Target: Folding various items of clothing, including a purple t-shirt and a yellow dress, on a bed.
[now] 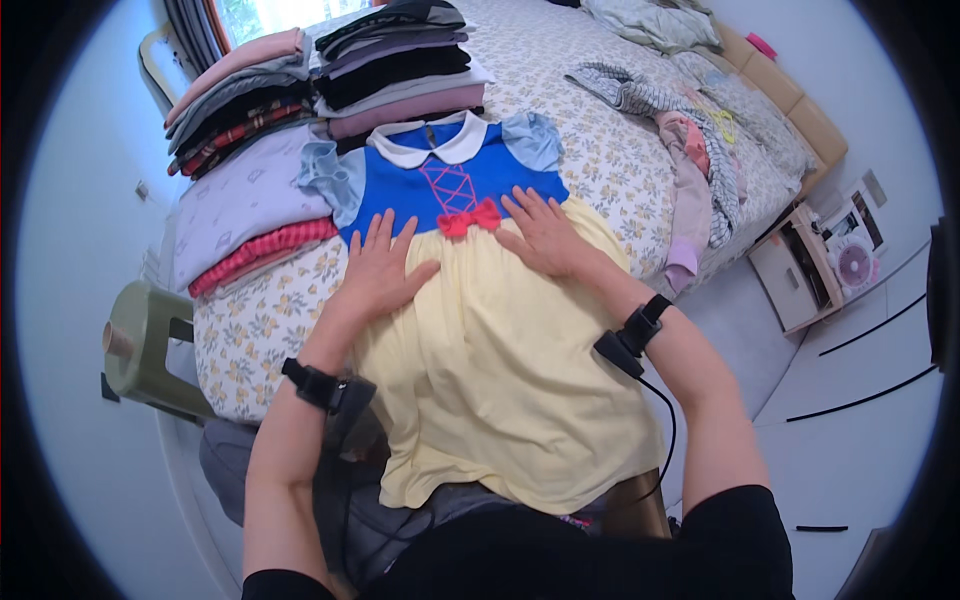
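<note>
A child's dress (500, 370) lies spread face up on the bed's near edge, its pale yellow skirt hanging down toward me. Its blue bodice has a white collar, light blue puffed sleeves, pink lacing and a red bow (470, 218) at the waist. My left hand (382, 265) rests flat with fingers spread on the left side of the waist seam. On the other side, just right of the bow, my right hand (543, 235) also lies flat, fingers stretched out. Neither hand grips the fabric. Each wrist wears a black strapped device.
Folded clothes stand in stacks at the far left (240, 100) and behind the collar (395, 75). Loose clothes (690, 150) lie on the flowered bedspread (600, 170) to the right. A green stool (150, 340) stands left; a nightstand (797, 275) with a pink fan (853, 262) stands right.
</note>
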A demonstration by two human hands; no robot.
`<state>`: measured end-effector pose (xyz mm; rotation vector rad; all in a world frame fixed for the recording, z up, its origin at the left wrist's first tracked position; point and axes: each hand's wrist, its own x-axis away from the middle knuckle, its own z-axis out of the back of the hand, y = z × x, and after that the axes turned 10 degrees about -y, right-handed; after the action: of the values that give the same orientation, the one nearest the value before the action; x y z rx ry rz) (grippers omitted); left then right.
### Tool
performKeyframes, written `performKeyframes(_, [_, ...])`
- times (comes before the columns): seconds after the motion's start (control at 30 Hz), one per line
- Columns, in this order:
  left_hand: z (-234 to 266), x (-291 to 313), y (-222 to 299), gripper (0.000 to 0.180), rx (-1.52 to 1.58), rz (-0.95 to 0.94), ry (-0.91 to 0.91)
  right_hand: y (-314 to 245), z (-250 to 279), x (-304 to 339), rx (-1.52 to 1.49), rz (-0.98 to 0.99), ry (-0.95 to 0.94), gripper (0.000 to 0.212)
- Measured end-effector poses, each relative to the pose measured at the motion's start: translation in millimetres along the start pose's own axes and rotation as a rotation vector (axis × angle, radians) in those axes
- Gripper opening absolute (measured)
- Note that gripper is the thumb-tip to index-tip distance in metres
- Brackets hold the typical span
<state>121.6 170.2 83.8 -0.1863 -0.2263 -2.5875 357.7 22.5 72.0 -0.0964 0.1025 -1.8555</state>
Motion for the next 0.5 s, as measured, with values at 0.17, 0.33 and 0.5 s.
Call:
performKeyframes(0.17, [77,-26,8,0.046,0.303,-0.053,-0.073,33,38,-29,-0.317,0.078,-0.13,0.066])
performKeyframes(0.33, [25,-148,-17,0.047,0.323,-0.301,0.413,86,46,-97,-0.157,-0.131,0.384,0.062])
performKeyframes(0.5, [1,-182,4,0.056,0.06,-0.13,0.381,144,17,-155,-0.596,-0.366,0.257,0.058])
